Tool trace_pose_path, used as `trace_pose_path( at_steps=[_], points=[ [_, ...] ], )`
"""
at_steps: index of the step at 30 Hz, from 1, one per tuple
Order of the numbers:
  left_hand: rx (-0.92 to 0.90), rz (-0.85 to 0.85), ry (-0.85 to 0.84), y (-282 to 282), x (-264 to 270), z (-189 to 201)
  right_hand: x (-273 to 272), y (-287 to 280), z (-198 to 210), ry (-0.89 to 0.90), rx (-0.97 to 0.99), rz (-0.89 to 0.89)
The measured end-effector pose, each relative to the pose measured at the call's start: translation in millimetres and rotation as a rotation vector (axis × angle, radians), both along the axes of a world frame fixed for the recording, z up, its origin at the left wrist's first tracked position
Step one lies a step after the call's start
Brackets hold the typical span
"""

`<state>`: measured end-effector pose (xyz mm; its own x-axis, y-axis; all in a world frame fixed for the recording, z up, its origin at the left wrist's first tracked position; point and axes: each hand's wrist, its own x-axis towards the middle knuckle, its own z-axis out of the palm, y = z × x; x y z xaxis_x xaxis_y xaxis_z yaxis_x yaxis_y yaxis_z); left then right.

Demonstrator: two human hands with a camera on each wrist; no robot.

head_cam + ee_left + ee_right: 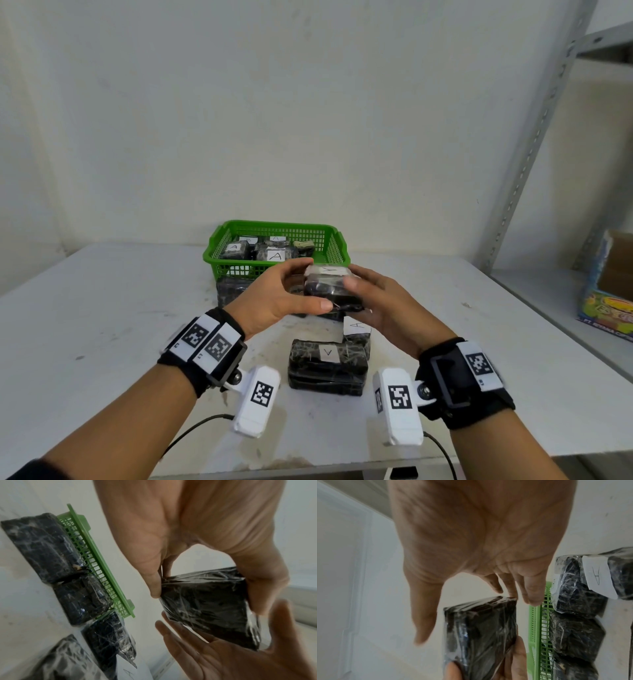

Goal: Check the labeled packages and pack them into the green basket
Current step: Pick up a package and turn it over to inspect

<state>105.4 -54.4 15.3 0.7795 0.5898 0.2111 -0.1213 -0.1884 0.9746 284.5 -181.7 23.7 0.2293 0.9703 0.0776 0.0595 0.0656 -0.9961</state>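
- Two hands meet above the table (102, 308), in front of the basket (219, 246), with one package (330, 286) between them.
- The left hand (274, 298) clamps the package, fingers over its far top edge and thumb at the near lower edge; the left wrist view shows the same pinch.
- The right hand (383, 308) lies against the package's right side with fingers nearly straight, thumb on the front face; it does not plainly curl round it.
- The package is black, wrapped in clear film, with a white label on top; the letter is too foreshortened to read.
- Four labelled packages show in the basket, three reading A, plus one small greenish bundle (304, 245).
- On the table, one package marked A (327, 366) lies nearest; another with an A label (356, 330) sits just behind it, under the right hand.
- More dark packages (233, 291) lie against the basket's near wall; the hands hide their count.
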Motion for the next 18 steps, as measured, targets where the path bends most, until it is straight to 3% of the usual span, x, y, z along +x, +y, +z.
trace_pose_path(
  at_steps=[5, 9, 14, 18],
  points=[
    [0.091, -0.046, 0.088, -3, 1, -3, -2, 2, 3, 0.083, -0.097, -0.060],
    [0.026, 0.038, 0.045, -9, 5, 0, -3, 4, -1, 0.080, -0.064, -0.100],
    [0.119, 0.179, 0.011, -8, 9, 1, -4, 1, -3, 0.008, 0.002, -0.089],
    [0.157, 0.192, -0.081, -4, 6, 0, -5, 0, -2, 0.007, -0.007, -0.110]
  ],
)
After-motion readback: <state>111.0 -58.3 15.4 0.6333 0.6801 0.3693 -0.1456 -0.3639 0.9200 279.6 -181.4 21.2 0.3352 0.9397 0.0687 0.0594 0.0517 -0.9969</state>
